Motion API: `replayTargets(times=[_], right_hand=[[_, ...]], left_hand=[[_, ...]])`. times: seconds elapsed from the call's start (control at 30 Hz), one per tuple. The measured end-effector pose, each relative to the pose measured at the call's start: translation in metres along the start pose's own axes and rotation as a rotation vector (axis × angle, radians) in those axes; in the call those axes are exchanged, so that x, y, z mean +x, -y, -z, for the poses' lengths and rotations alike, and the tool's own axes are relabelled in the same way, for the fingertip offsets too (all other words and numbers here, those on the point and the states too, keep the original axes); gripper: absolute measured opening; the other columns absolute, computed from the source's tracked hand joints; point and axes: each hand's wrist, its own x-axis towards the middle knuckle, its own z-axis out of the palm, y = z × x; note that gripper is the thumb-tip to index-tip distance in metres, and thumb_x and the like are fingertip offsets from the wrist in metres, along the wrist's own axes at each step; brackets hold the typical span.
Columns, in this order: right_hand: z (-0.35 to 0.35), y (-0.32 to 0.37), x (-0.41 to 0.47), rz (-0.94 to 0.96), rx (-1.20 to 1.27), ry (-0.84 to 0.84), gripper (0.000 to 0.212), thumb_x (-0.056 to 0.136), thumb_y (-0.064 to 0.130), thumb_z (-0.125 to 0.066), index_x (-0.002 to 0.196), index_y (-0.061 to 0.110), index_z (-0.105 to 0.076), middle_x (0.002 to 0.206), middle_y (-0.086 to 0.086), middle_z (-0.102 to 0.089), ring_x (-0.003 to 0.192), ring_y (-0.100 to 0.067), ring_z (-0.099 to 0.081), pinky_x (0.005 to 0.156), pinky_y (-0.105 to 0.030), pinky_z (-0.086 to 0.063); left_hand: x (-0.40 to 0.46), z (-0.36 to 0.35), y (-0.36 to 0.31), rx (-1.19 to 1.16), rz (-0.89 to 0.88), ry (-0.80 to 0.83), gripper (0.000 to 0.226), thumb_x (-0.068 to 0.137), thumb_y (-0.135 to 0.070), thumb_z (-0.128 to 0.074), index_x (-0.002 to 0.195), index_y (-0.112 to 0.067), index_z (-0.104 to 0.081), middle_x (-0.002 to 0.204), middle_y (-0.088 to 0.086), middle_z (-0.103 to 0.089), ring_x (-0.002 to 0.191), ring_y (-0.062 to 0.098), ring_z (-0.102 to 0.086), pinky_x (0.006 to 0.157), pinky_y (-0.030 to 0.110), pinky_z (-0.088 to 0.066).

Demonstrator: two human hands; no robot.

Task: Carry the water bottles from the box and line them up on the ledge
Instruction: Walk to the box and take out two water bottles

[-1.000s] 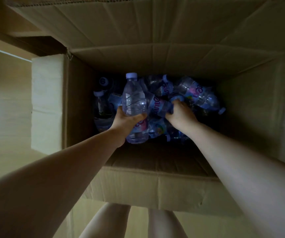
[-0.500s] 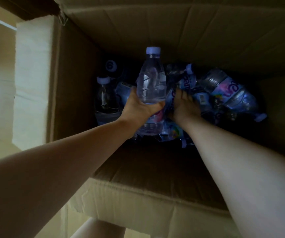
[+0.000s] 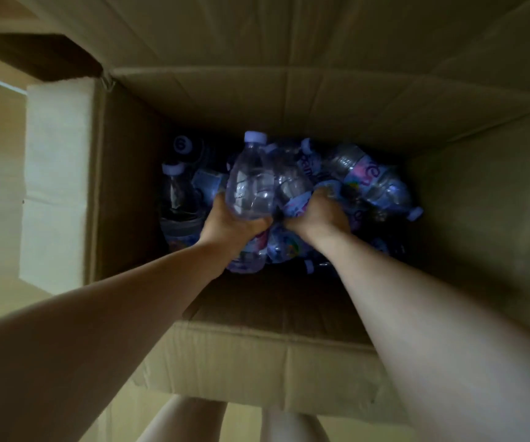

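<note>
Left hand (image 3: 231, 223): fingers curled round an upright water bottle (image 3: 250, 186) inside the cardboard box (image 3: 225, 355).
Right hand (image 3: 317, 215): fingers curled round a second bottle (image 3: 292, 183).

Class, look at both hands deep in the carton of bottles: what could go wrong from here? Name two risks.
1. The left hand grips its bottle low down, so the top may tip on lifting.
2. The right hand grips a second bottle among the loose pile; pulling it out may snag or shift its neighbours inside the box.
</note>
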Motion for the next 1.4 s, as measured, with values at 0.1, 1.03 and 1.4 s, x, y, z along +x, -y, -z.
replayTargets(times=[0.1, 1.03, 1.4], right_hand=[[0.017, 0.002, -0.04, -0.021, -0.021, 0.007, 0.088, 0.067, 0.047, -0.082, 0.135, 0.012, -0.039, 0.13, -0.014, -0.059, 0.115, -0.034, -0.06, 0.08, -0.032, -0.044], [0.114, 0.198, -0.41, 0.627, -0.047, -0.203, 0.066, 0.075, 0.059, -0.071, 0.119, 0.018, -0.044, 0.118, -0.004, -0.06, 0.106, -0.025, -0.06, 0.078, -0.034, -0.051], [0.055, 0.313, -0.563, 0.96, -0.229, -0.067, 0.079, 0.076, 0.056, -0.071, 0.135, 0.021, -0.032, 0.128, -0.004, -0.049, 0.114, -0.026, -0.054, 0.082, -0.032, -0.045]], left_hand=[[-0.029, 0.009, -0.009, 0.053, 0.04, -0.007, 0.065, 0.07, -0.031, -0.083, 0.123, -0.016, -0.049, 0.112, 0.008, -0.066, 0.102, 0.026, -0.064, 0.093, 0.047, -0.052], [-0.369, 0.206, -0.024, -0.544, 0.043, -0.699, 0.049, 0.075, -0.021, -0.079, 0.103, -0.014, -0.04, 0.094, 0.003, -0.056, 0.085, 0.024, -0.056, 0.07, 0.029, -0.038], [-0.51, 0.338, 0.057, -0.8, 0.127, -1.003, 0.053, 0.071, -0.019, -0.08, 0.11, -0.011, -0.044, 0.106, 0.009, -0.063, 0.092, 0.027, -0.059, 0.077, 0.03, -0.042]])
